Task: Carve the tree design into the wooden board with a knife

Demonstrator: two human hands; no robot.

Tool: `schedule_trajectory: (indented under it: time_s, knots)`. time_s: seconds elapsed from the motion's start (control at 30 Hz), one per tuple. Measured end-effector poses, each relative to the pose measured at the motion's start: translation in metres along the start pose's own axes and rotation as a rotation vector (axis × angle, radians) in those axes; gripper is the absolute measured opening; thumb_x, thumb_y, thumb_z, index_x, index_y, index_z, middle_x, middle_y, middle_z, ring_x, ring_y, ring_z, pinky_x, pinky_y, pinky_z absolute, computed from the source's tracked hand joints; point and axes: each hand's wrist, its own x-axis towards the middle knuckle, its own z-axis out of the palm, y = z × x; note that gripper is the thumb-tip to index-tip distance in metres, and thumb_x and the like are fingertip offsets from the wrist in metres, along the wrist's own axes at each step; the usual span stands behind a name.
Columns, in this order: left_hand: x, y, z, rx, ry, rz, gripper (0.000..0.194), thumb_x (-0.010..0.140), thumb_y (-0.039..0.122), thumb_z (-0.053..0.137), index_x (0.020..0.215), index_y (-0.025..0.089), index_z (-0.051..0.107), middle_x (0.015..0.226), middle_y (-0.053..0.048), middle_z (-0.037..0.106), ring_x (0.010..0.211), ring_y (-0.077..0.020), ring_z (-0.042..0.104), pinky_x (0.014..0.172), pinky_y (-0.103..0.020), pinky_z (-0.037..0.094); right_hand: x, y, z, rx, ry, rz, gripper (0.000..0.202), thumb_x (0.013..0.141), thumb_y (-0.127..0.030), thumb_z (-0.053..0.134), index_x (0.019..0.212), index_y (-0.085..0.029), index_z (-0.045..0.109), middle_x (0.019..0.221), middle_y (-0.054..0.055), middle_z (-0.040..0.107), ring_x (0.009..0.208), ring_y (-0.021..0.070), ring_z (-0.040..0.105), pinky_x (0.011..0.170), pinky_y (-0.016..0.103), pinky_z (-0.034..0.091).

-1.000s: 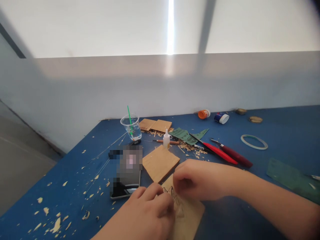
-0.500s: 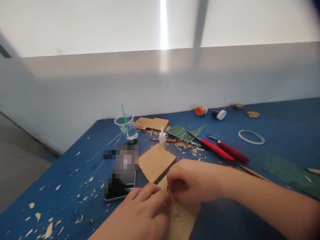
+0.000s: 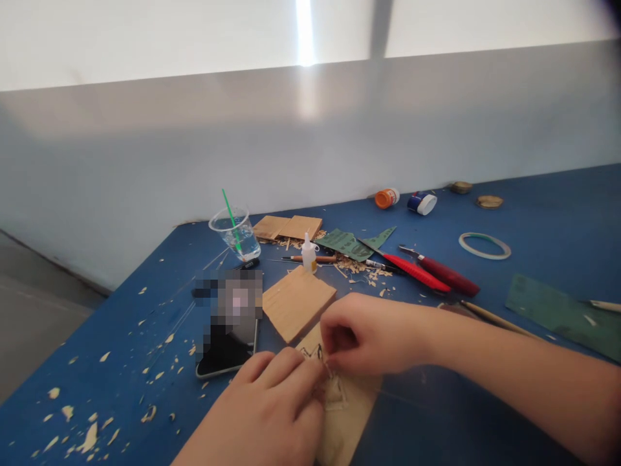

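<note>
A thin pale wooden board (image 3: 359,414) with dark drawn lines and a cut outline lies on the blue table under both hands. My left hand (image 3: 276,401) rests over its left side, fingers bent and close together, tips near those of the other hand. Coming in from the right, my right hand (image 3: 359,333) is closed in a pinch just above the drawn marks. Whatever small thing lies between the fingertips is hidden. Just beyond the hands sits a square wooden block (image 3: 298,301).
A phone (image 3: 228,353) lies left of the hands. Behind stand a glue bottle (image 3: 308,254) and a plastic cup of water (image 3: 245,243). Red-handled tools (image 3: 420,272), green sandpaper (image 3: 347,244), a tape ring (image 3: 485,254) and two small jars (image 3: 387,198) lie farther right. Wood shavings (image 3: 90,437) litter the left side.
The view has shifted slightly, so the tabletop things sit higher and farther left. Both hands stay together over the board, and more of its drawn lines and cut outline shows between them.
</note>
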Motion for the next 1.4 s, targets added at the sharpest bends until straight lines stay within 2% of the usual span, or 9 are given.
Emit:
schedule_trajectory:
  time_s: [0.1, 0.27, 0.53, 0.8, 0.97, 1.0, 1.07, 1.17, 1.4]
  knots:
    - [0.000, 0.002, -0.002, 0.012, -0.024, -0.004, 0.021, 0.104, 0.025, 0.066, 0.120, 0.022, 0.080, 0.134, -0.011, 0.076, 0.120, -0.0346, 0.068, 0.101, -0.049, 0.056, -0.001, 0.000, -0.004, 0.033, -0.028, 0.058, 0.016, 0.076, -0.024, 0.074, 0.092, -0.022, 0.073, 0.079, -0.006, 0.066, 0.068, 0.0117, 0.059, 0.055, 0.022, 0.045]
    - [-0.001, 0.000, -0.005, -0.011, -0.023, 0.004, 0.021, 0.105, 0.027, 0.064, 0.117, 0.022, 0.081, 0.129, -0.010, 0.077, 0.117, -0.0334, 0.069, 0.101, -0.048, 0.056, -0.001, -0.006, -0.006, 0.067, -0.037, 0.211, 0.019, 0.070, -0.029, 0.075, 0.088, -0.024, 0.069, 0.077, -0.005, 0.065, 0.064, 0.0133, 0.057, 0.048, 0.023, 0.041]
    - [0.003, -0.002, -0.004, 0.029, -0.030, 0.056, 0.025, 0.100, 0.028, 0.066, 0.119, 0.021, 0.079, 0.133, -0.012, 0.076, 0.118, -0.0358, 0.069, 0.100, -0.051, 0.058, 0.000, -0.012, 0.000, 0.085, -0.008, 0.364, 0.026, 0.065, -0.032, 0.078, 0.085, -0.025, 0.064, 0.074, -0.004, 0.063, 0.063, 0.0156, 0.057, 0.050, 0.025, 0.039]
    - [0.004, -0.003, 0.004, 0.022, 0.011, 0.086, 0.033, 0.094, 0.040, 0.075, 0.119, 0.018, 0.079, 0.132, -0.013, 0.076, 0.117, -0.0366, 0.069, 0.099, -0.051, 0.060, -0.003, -0.011, 0.006, 0.106, 0.011, 0.392, 0.026, 0.066, -0.032, 0.078, 0.085, -0.025, 0.062, 0.069, -0.005, 0.057, 0.059, 0.0139, 0.050, 0.050, 0.026, 0.036]
    - [0.006, 0.001, 0.004, -0.013, 0.072, 0.085, 0.028, 0.092, 0.035, 0.075, 0.113, 0.018, 0.081, 0.119, -0.011, 0.078, 0.109, -0.0329, 0.070, 0.097, -0.046, 0.060, -0.004, -0.012, 0.006, 0.112, 0.009, 0.382, 0.022, 0.067, -0.030, 0.075, 0.081, -0.025, 0.059, 0.067, -0.006, 0.056, 0.057, 0.0134, 0.049, 0.048, 0.026, 0.035]
    - [0.006, 0.002, 0.004, -0.006, 0.070, 0.035, 0.027, 0.091, 0.030, 0.074, 0.115, 0.018, 0.080, 0.123, -0.011, 0.077, 0.113, -0.0337, 0.069, 0.101, -0.048, 0.059, -0.005, -0.011, 0.005, 0.111, 0.004, 0.374, 0.021, 0.067, -0.029, 0.075, 0.079, -0.025, 0.059, 0.066, -0.006, 0.055, 0.057, 0.0132, 0.048, 0.047, 0.026, 0.035]
    - [0.005, 0.004, 0.002, 0.003, 0.096, 0.039, 0.027, 0.090, 0.027, 0.072, 0.114, 0.017, 0.080, 0.123, -0.011, 0.077, 0.111, -0.0332, 0.070, 0.099, -0.048, 0.060, -0.005, -0.010, 0.001, 0.110, -0.010, 0.353, 0.019, 0.066, -0.029, 0.074, 0.076, -0.026, 0.058, 0.063, -0.007, 0.054, 0.056, 0.0132, 0.047, 0.045, 0.027, 0.033]
    - [0.004, 0.005, 0.001, 0.003, 0.065, 0.048, 0.031, 0.086, 0.029, 0.073, 0.115, 0.019, 0.079, 0.122, -0.010, 0.078, 0.106, -0.0334, 0.071, 0.091, -0.049, 0.062, -0.005, -0.009, -0.002, 0.102, -0.031, 0.331, 0.017, 0.067, -0.029, 0.074, 0.073, -0.025, 0.059, 0.061, -0.007, 0.053, 0.055, 0.0131, 0.047, 0.044, 0.027, 0.032]
    - [0.003, 0.003, 0.000, 0.015, 0.033, 0.025, 0.020, 0.086, 0.032, 0.071, 0.098, 0.020, 0.080, 0.109, -0.009, 0.079, 0.100, -0.0337, 0.073, 0.085, -0.050, 0.062, -0.009, -0.018, 0.002, 0.092, -0.064, 0.360, 0.038, 0.069, -0.050, 0.087, 0.084, -0.026, 0.062, 0.071, -0.006, 0.063, 0.063, 0.0152, 0.056, 0.047, 0.026, 0.039]
